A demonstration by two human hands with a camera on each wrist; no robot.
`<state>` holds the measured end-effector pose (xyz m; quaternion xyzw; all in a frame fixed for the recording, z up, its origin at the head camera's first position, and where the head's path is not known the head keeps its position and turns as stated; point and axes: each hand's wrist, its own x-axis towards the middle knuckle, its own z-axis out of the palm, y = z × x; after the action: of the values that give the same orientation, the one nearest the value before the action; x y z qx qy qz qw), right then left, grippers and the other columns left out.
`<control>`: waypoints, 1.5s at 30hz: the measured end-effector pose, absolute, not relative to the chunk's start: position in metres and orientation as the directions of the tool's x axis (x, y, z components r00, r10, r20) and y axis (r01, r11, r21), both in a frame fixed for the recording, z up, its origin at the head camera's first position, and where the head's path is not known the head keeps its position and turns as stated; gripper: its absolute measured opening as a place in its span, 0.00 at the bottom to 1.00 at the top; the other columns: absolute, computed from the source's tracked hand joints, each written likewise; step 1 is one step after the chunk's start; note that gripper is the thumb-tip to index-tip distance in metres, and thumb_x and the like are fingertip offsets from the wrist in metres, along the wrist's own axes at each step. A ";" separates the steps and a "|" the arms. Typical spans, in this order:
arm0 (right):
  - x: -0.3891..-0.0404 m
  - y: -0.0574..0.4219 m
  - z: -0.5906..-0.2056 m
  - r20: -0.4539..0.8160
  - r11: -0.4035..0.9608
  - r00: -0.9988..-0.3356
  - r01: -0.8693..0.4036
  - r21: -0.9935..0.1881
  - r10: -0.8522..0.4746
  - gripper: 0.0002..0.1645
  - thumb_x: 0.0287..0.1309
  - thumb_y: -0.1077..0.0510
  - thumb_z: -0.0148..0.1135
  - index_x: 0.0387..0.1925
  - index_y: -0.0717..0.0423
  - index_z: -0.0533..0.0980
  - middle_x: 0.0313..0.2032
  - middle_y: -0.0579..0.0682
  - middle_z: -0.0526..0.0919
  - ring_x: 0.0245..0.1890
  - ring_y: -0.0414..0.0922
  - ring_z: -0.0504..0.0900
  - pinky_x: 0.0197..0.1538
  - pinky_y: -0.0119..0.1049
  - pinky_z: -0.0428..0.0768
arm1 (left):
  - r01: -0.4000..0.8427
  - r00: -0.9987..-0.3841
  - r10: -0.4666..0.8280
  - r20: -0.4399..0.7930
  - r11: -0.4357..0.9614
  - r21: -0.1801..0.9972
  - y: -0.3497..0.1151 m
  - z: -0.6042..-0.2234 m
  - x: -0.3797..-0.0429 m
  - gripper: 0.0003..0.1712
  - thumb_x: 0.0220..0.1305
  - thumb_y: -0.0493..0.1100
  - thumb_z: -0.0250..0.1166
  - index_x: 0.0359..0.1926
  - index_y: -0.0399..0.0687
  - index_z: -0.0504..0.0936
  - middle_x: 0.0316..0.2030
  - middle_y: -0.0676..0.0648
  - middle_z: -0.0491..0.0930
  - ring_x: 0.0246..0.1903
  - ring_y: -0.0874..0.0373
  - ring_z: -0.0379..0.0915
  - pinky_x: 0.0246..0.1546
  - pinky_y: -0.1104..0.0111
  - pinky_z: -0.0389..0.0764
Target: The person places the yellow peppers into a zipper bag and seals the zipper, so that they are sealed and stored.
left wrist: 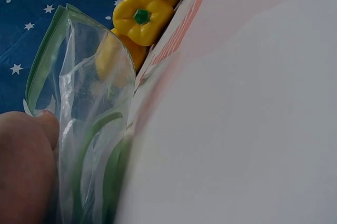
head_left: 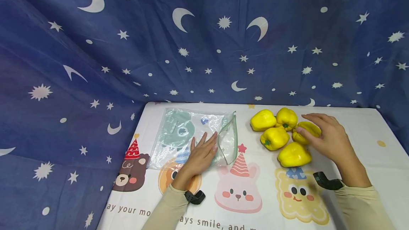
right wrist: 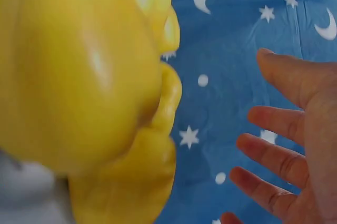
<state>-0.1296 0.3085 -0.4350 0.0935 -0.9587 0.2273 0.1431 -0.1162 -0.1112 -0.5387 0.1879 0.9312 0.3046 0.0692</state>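
A clear zip bag with a green seal lies flat at the table's back left, its mouth gaping toward the right. My left hand rests flat on the bag near the mouth, fingers straight. In the left wrist view a finger presses the bag's plastic. Several yellow bell peppers sit clustered to the right, and show beyond the bag. My right hand hovers over the rightmost pepper, thumb at its side, fingers spread. Up close, the pepper fills the left and the fingers stand apart from it.
A white tablecloth printed with cartoon animals covers the table. A dark blue moon-and-star cloth hangs behind and drapes down the left side. Black wrist straps sit on both sleeves.
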 end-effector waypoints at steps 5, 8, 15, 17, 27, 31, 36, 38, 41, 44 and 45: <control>-0.132 0.323 -0.440 0.259 0.895 -0.962 -0.192 -0.404 -0.089 0.34 0.62 0.42 0.70 0.62 0.60 0.77 0.62 0.69 0.76 0.59 0.71 0.71 0.56 0.73 0.68 | 0.305 -0.920 0.392 -0.017 0.742 0.597 -0.112 -0.538 -0.117 0.32 0.83 0.61 0.34 0.80 0.58 0.56 0.79 0.62 0.52 0.82 0.49 0.38 0.75 0.38 0.25; -0.134 0.333 -0.446 0.210 0.905 -0.975 -0.158 -0.396 -0.079 0.36 0.64 0.41 0.67 0.64 0.60 0.76 0.63 0.71 0.74 0.58 0.72 0.71 0.52 0.72 0.71 | 0.302 -0.919 0.394 -0.020 0.735 0.606 -0.113 -0.538 -0.117 0.32 0.82 0.61 0.34 0.80 0.58 0.56 0.79 0.62 0.52 0.82 0.49 0.37 0.75 0.38 0.24; -0.138 0.352 -0.460 0.152 0.903 -0.986 -0.131 -0.409 -0.075 0.38 0.64 0.41 0.67 0.65 0.62 0.74 0.64 0.72 0.72 0.61 0.72 0.70 0.56 0.73 0.69 | 0.300 -0.916 0.400 -0.025 0.726 0.619 -0.113 -0.537 -0.118 0.32 0.82 0.61 0.34 0.80 0.59 0.56 0.78 0.63 0.52 0.82 0.50 0.36 0.75 0.39 0.24; -0.139 0.355 -0.464 0.133 0.902 -0.988 -0.121 -0.414 -0.072 0.39 0.64 0.40 0.67 0.65 0.62 0.73 0.64 0.73 0.71 0.62 0.72 0.68 0.58 0.74 0.67 | 0.297 -0.916 0.401 -0.026 0.720 0.627 -0.113 -0.536 -0.119 0.32 0.82 0.61 0.35 0.80 0.59 0.56 0.78 0.63 0.53 0.82 0.50 0.36 0.75 0.39 0.24; -0.143 0.372 -0.479 0.021 0.902 -0.997 -0.078 -0.424 -0.077 0.44 0.66 0.37 0.63 0.71 0.61 0.67 0.68 0.76 0.64 0.66 0.76 0.61 0.61 0.79 0.58 | 0.294 -0.912 0.410 -0.032 0.704 0.647 -0.115 -0.532 -0.119 0.32 0.83 0.60 0.35 0.80 0.59 0.55 0.78 0.62 0.53 0.82 0.49 0.36 0.75 0.39 0.22; -0.143 0.374 -0.482 -0.021 0.894 -0.997 -0.057 -0.445 -0.075 0.46 0.66 0.36 0.63 0.73 0.60 0.64 0.68 0.76 0.64 0.66 0.77 0.62 0.61 0.79 0.59 | 0.289 -0.913 0.408 -0.031 0.696 0.657 -0.115 -0.534 -0.119 0.32 0.83 0.60 0.34 0.80 0.59 0.55 0.78 0.62 0.53 0.82 0.50 0.35 0.75 0.39 0.22; -0.142 0.375 -0.486 -0.063 0.883 -0.995 -0.034 -0.468 -0.071 0.49 0.64 0.35 0.64 0.75 0.61 0.62 0.67 0.78 0.64 0.64 0.79 0.63 0.59 0.79 0.61 | 0.289 -0.913 0.407 -0.027 0.692 0.662 -0.115 -0.536 -0.120 0.32 0.83 0.61 0.34 0.80 0.59 0.55 0.78 0.63 0.52 0.82 0.49 0.35 0.75 0.39 0.22; -0.142 0.374 -0.488 -0.073 0.880 -0.995 -0.027 -0.474 -0.071 0.51 0.64 0.35 0.65 0.75 0.61 0.62 0.67 0.79 0.64 0.64 0.79 0.63 0.59 0.79 0.61 | 0.289 -0.913 0.408 -0.028 0.693 0.661 -0.115 -0.536 -0.119 0.32 0.83 0.61 0.34 0.80 0.59 0.55 0.78 0.63 0.52 0.82 0.49 0.35 0.75 0.39 0.22; -0.142 0.373 -0.490 -0.079 0.876 -0.995 -0.021 -0.481 -0.067 0.52 0.63 0.34 0.66 0.75 0.61 0.61 0.67 0.78 0.65 0.63 0.78 0.64 0.59 0.79 0.62 | 0.288 -0.913 0.407 -0.032 0.696 0.658 -0.115 -0.536 -0.119 0.32 0.83 0.61 0.33 0.80 0.59 0.55 0.78 0.63 0.52 0.82 0.50 0.35 0.75 0.40 0.22; -0.142 0.373 -0.493 -0.079 0.871 -0.995 -0.018 -0.491 -0.065 0.52 0.63 0.35 0.66 0.76 0.60 0.61 0.67 0.78 0.66 0.60 0.76 0.67 0.58 0.78 0.64 | 0.288 -0.912 0.408 -0.033 0.697 0.656 -0.114 -0.536 -0.119 0.32 0.83 0.61 0.33 0.80 0.59 0.55 0.78 0.64 0.52 0.82 0.50 0.35 0.75 0.40 0.22; -0.142 0.373 -0.493 -0.078 0.869 -0.995 -0.018 -0.495 -0.065 0.52 0.63 0.35 0.67 0.76 0.61 0.61 0.66 0.78 0.67 0.59 0.76 0.68 0.57 0.77 0.65 | 0.287 -0.912 0.408 -0.034 0.698 0.656 -0.114 -0.536 -0.118 0.32 0.83 0.61 0.33 0.80 0.60 0.55 0.78 0.64 0.52 0.82 0.50 0.35 0.75 0.40 0.22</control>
<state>-0.1416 0.3734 -0.4934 0.0216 -0.9656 0.2551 -0.0458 -0.1184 -0.1144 -0.5362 0.1896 0.9170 0.3395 0.0888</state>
